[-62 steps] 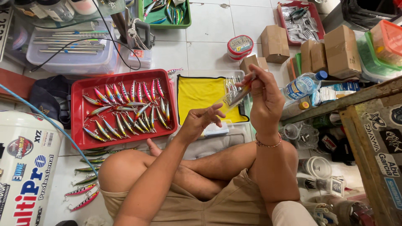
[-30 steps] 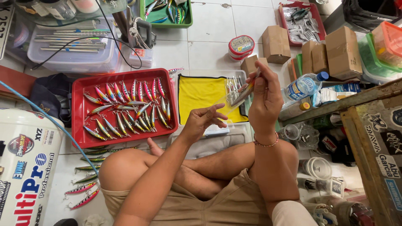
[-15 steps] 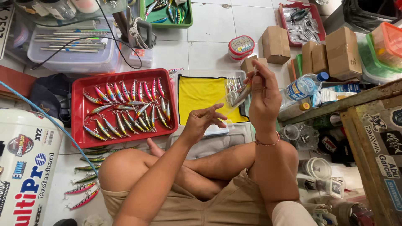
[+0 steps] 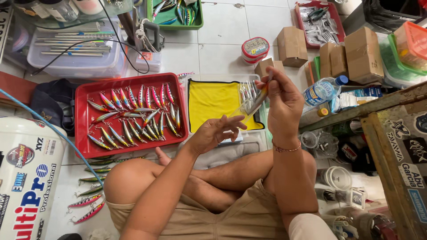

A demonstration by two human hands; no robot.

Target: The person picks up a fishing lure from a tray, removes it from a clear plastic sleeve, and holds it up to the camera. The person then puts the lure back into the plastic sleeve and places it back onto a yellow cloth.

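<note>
Seated cross-legged on a tiled floor (image 4: 222,49), a person lifts a slim fishing lure (image 4: 258,103) in the right hand (image 4: 282,104), pinching it between thumb and fingertips above a yellow cloth (image 4: 211,102), while the left hand (image 4: 216,132) hovers at about seven o'clock of it, fingers loosely curled and holding nothing. The lure hangs free over the cloth's right edge — whether it carries hooks cannot be told. The likely trouble, as a judgement: a slip of the pinch would drop the lure toward a clear box of small parts (image 4: 249,91) just behind it, or any barbs could catch the near fingers. At nine o'clock of the cloth lies a red tray (image 4: 84,149) filled with painted lures; loose lures (image 4: 89,209) lie on the floor beside the knee — and cardboard boxes (image 4: 362,49) and a water bottle (image 4: 322,91) crowd the two o'clock side, leaving little open room for the hands.
</note>
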